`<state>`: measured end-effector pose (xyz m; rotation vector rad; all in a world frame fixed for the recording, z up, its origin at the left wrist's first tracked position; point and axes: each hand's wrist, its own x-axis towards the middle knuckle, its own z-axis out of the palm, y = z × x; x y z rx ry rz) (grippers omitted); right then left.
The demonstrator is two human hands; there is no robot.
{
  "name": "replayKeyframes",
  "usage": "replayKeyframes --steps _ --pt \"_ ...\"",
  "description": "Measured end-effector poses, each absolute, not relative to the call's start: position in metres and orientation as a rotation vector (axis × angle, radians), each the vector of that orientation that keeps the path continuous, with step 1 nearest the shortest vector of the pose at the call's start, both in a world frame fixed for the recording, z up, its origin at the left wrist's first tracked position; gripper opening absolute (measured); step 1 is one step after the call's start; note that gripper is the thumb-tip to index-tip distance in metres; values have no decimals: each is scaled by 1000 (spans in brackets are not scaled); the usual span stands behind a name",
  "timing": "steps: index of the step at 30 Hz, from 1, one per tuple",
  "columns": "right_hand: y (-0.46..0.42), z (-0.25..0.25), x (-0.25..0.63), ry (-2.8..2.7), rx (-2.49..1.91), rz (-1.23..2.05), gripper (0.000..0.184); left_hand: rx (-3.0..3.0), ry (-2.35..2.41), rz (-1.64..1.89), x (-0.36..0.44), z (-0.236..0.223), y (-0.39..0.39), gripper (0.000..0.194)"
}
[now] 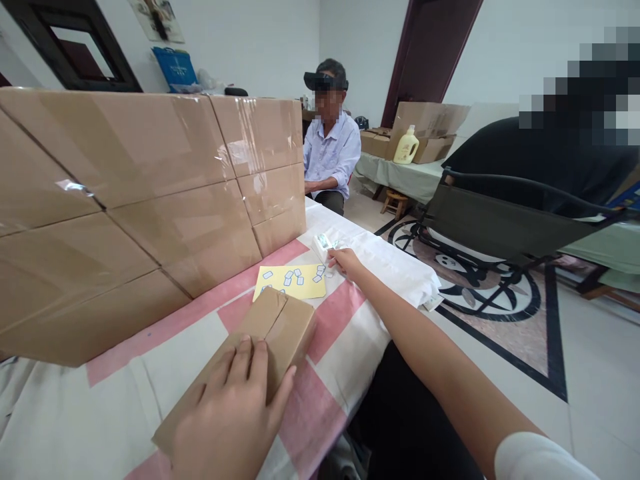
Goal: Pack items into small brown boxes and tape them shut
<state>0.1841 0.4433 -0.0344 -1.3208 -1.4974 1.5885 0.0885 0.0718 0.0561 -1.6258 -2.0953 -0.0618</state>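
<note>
Cartons (170,167) rise beyond left hand (233,407), spread on 1 box (280,320); right hand (345,262), grip unclear, is by packet (321,244).

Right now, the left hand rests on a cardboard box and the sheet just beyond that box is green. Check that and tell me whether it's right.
Not quite: the sheet is yellow, not green, as the head view shows. The left hand does rest on the cardboard box.

There on your pink-and-white checked tablecloth (325,397): stacked, taped cartons (173,197) at left, a long cardboard box (287,327) lower centre, a yellow card (309,285) mid-frame, a small white packet (321,245) just above!
</note>
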Motion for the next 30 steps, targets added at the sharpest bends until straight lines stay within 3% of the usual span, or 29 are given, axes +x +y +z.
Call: replayKeyframes --steps 30 --pt "437 -29 179 -1094 -1423 1761 12 -1635 -2184 34 87 50 74 56"
